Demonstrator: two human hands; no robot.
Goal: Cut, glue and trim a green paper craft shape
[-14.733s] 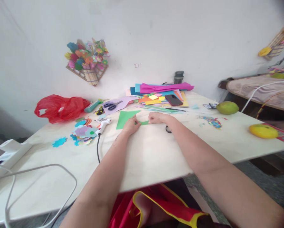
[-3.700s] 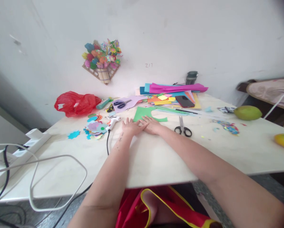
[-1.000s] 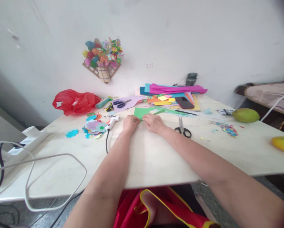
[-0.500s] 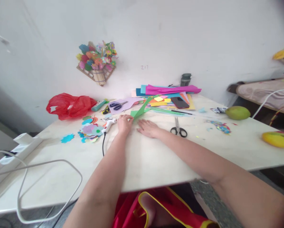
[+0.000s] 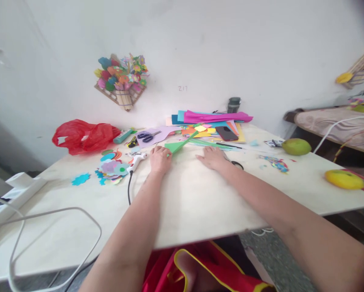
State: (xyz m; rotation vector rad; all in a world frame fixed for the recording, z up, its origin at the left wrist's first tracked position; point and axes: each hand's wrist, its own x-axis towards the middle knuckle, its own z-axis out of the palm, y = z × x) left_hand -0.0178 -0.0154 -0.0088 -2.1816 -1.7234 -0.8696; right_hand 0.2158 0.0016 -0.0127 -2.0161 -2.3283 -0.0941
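On the table, my left hand (image 5: 160,159) is closed at the near left edge of a green paper sheet (image 5: 176,147), fingers curled down against it. A narrow part of the green sheet points up to the right, toward the paper pile. My right hand (image 5: 211,158) rests palm down to the right, apart from the sheet, its fingers spread and nothing in them. It partly covers black-handled scissors (image 5: 238,164). A white glue gun (image 5: 137,162) lies just left of my left hand, its black cord trailing toward me.
Left are paper cutouts (image 5: 112,168), a red plastic bag (image 5: 84,136) and a power strip (image 5: 24,194) with loose cable. Behind lie dark-handled scissors (image 5: 145,137), coloured sheets (image 5: 212,117) and a phone (image 5: 227,133). Right are a green mango (image 5: 296,147) and a yellow one (image 5: 343,179).
My right hand has slid right, away from the green sheet and partly over the scissors. The green sheet's raised part has dropped lower. My left hand stays at its edge.
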